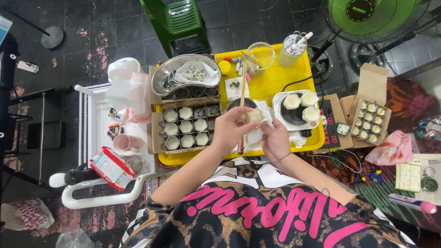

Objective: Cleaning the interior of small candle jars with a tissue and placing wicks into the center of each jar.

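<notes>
My left hand and my right hand meet over the front of a yellow tray. Between them they hold a small cream-coloured round pot, with white tissue around the right hand's fingers. A long wooden stick runs under the left hand toward the back of the tray. Just left of the hands is a cardboard box of small white-filled pots in a grid.
A metal kidney dish with tissue sits behind the box. A small hotplate with three white pots is right of the hands, beside another open box of pots. A white cart, green stool and green fan surround the tray.
</notes>
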